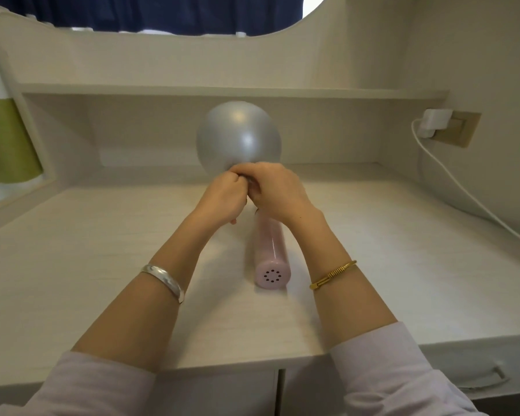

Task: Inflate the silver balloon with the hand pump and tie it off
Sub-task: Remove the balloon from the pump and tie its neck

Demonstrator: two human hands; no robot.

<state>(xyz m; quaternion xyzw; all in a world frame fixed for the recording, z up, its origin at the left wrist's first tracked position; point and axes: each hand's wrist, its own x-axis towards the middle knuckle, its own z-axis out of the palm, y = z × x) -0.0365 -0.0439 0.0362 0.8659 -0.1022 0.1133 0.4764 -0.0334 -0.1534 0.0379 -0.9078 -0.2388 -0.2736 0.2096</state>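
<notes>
Tying: pretty sure this is the stage that's been reached, going by where the hands are

Balloon: the silver balloon (239, 136) is already blown up, round and full, held up over the table (87, 250) toward the back

Neck: hidden between the two hands, so whether a knot has been started can't be told

Left hand: the left hand (222, 196) is curled tight on the balloon neck, fingers (237, 178) closed round it

Right hand: the right hand (278, 190) is bunched in from the other side, touching the left, its fingertips tucked out of sight; it looks to be pinching the neck too

Pump: the pink hand pump (270, 253) is lying flat on the table between the forearms, off the balloon, nothing gripping it

Done: inflating, judging by the size and the pump being set down

Left: the knot itself, looped and pulled snug

Watch out: if the pinch is loosened, air could be lost fast

Other stuff: a white charger (434, 123) is plugged into the wall on the right
</notes>
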